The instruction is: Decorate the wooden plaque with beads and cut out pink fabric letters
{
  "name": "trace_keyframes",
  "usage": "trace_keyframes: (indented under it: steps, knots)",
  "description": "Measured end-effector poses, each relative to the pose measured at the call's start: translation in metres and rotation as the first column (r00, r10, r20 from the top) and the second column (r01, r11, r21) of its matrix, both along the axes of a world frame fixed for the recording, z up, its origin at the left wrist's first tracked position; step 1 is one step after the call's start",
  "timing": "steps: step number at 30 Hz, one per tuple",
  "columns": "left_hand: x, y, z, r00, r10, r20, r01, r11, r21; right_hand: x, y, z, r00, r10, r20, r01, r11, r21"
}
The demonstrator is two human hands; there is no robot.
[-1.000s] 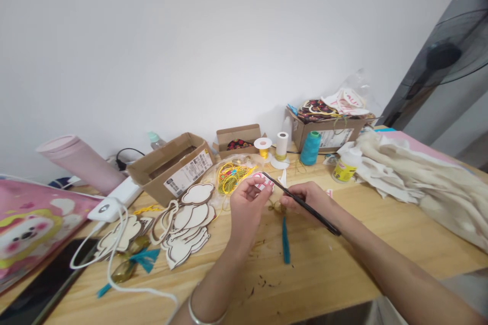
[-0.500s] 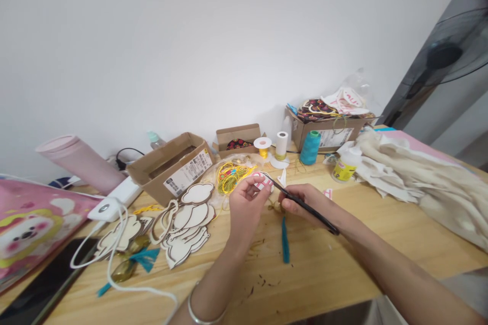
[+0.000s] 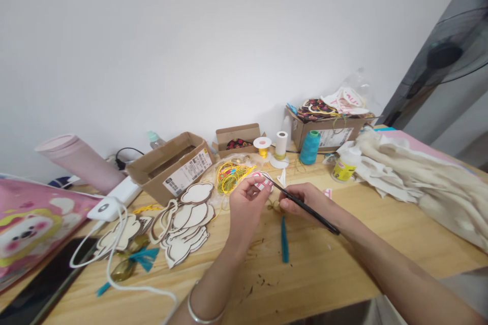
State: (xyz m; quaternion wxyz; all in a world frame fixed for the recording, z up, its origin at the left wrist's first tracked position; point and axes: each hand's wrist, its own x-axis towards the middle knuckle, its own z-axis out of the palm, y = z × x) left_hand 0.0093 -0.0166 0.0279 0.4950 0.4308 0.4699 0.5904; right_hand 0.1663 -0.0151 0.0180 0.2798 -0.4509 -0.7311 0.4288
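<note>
My left hand (image 3: 246,209) is raised over the middle of the wooden table (image 3: 343,254), its fingers curled and pinched near a small pink and white piece (image 3: 262,181). My right hand (image 3: 305,202) is closed on a thin black stick-like tool (image 3: 305,206), whose tip points up-left toward my left fingertips. Between the two hands sits a small gold bead or knot (image 3: 275,206), with a teal tassel (image 3: 284,239) hanging from it onto the table.
A pile of wooden cut-out shapes (image 3: 183,223) lies left of my hands, beside open cardboard boxes (image 3: 171,166), yellow cord (image 3: 231,173), thread spools (image 3: 309,147), a glue bottle (image 3: 343,167), cream fleece fabric (image 3: 419,183), a pink bottle (image 3: 82,162), a white cable (image 3: 114,244) and a pink pouch (image 3: 30,223).
Both hands have stayed almost in place; the tool's tip and my left fingers have shifted slightly, and the view has barely moved.
</note>
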Motion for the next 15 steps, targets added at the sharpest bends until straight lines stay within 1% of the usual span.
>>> trace_keyframes:
  steps: [5,11,15]
  knots:
    - [0.0001,-0.0001,0.0004,1.0,-0.003,0.03,0.004,1.0,-0.018,0.0,0.0011,-0.0025,1.0,-0.008,0.006,0.008,1.0,-0.016]
    - [-0.0006,-0.0004,0.0003,1.0,-0.008,-0.018,0.008,1.0,0.0,-0.0003,0.0005,0.0011,1.0,-0.015,0.015,0.015,1.0,-0.026]
    - [-0.0004,-0.0007,0.001,1.0,-0.011,-0.014,0.011,1.0,-0.012,0.0005,0.0006,0.0015,0.999,-0.016,0.043,0.018,0.999,-0.03]
